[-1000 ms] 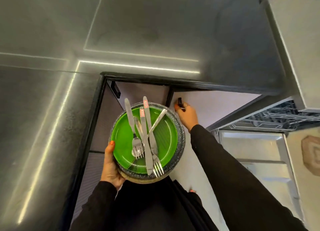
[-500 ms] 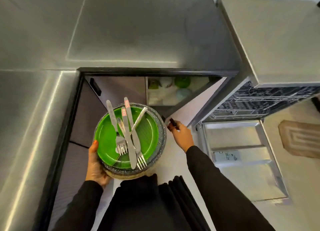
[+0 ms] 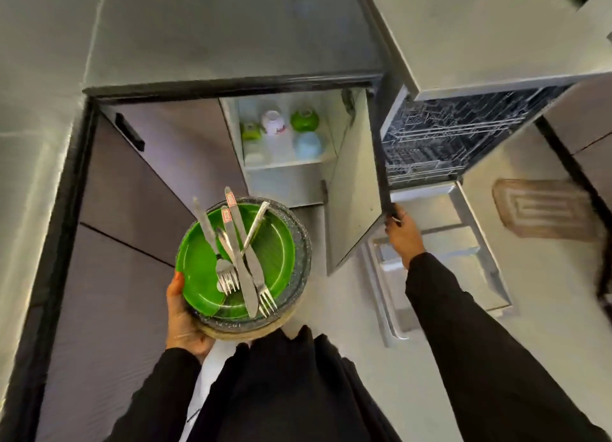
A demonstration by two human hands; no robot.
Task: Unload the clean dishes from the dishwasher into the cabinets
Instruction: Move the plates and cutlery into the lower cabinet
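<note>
My left hand (image 3: 180, 312) grips a stack of plates (image 3: 299, 242) from below, thumb on the rim; the top plate is green (image 3: 198, 269). Forks and knives (image 3: 243, 262) lie loose on it. My right hand (image 3: 402, 236) holds the dark handle at the edge of the cabinet door (image 3: 352, 216), which stands wide open. Inside the cabinet, cups and bowls (image 3: 303, 120) sit on a white shelf (image 3: 288, 165). To the right, the dishwasher (image 3: 440, 133) is open, its wire rack showing and its door (image 3: 440, 262) folded down.
A grey countertop (image 3: 215, 27) wraps round the corner above the cabinets. A closed dark drawer front (image 3: 109, 242) runs along the left. A brown mat (image 3: 543, 206) lies on the pale floor at right. The lowered dishwasher door sits just beyond the open cabinet door.
My right hand has swung the cabinet door from shut to wide open toward the right, exposing the shelf with cups. The plate stack stayed in my left hand.
</note>
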